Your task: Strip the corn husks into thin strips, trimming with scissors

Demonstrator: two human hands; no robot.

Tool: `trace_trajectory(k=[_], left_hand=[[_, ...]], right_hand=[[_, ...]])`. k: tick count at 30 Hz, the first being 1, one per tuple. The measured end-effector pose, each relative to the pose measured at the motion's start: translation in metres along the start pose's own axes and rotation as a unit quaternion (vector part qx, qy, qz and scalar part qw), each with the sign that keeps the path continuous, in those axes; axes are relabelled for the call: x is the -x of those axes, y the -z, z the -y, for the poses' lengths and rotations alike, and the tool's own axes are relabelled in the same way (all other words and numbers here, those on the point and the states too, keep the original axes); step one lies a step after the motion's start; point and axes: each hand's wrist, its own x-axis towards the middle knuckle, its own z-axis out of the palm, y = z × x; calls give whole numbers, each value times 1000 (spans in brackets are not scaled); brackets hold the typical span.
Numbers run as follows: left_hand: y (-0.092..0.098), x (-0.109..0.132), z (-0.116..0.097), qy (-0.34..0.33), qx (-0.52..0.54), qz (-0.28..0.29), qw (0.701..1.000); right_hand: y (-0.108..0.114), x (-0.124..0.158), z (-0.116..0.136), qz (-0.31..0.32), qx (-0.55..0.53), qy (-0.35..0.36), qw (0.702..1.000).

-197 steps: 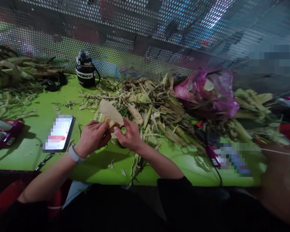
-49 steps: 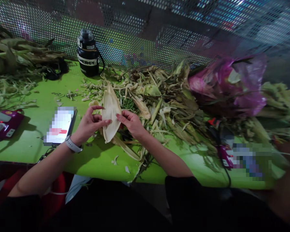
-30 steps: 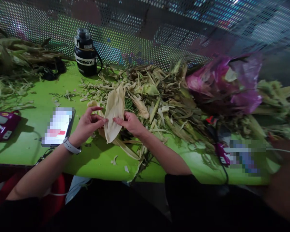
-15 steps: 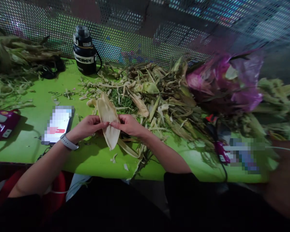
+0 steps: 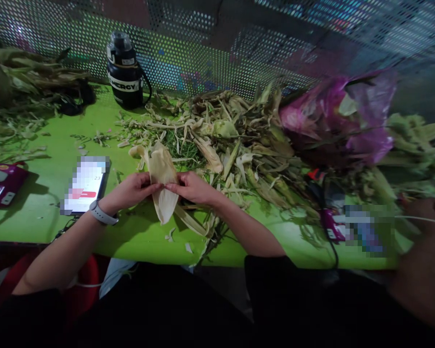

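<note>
A pale dry corn husk (image 5: 163, 166) hangs between my two hands, its narrow end pointing down toward me. My left hand (image 5: 139, 187) pinches its left edge, thumb on the front face. From the other side my right hand (image 5: 191, 186) pinches it too, and the two thumb tips nearly meet in the middle. The fingers behind the husk are hidden. Just beyond it lies a heap of dried husks (image 5: 239, 116), with thin green strands among them. A loose husk strip (image 5: 191, 223) lies under my right hand.
On the green table (image 5: 57, 137) a lit phone (image 5: 86, 186) lies left of my left wrist. A black bottle (image 5: 126, 72) stands behind, before a perforated panel (image 5: 202, 48). A pink plastic bag (image 5: 337, 118) sits right. Another person's arm (image 5: 422, 256) enters at the right edge.
Both hands keep their pinch on the corn husk, which looks slightly narrower and turned. At the right edge, the other person's arm has moved and the husk near it has gone from there.
</note>
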Motion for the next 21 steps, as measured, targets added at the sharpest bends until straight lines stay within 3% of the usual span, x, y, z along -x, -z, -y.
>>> trace_trajectory(k=[5,11,16,21], left_hand=[[-6,3,-4,-28,-60,-39,997],[-20,7,-4,-25,-156,-85,984],[-22,10,-7,-21,-261,-62,963],[-21,11,-3,-47,-292,-61,953]], right_hand=[[-4,2,7,-36,173,-9,984],[-17,10,19,-63,356,13,932],[-23,13,25,-55,426,-12,903],[-25,14,23,-67,436,-3,897]])
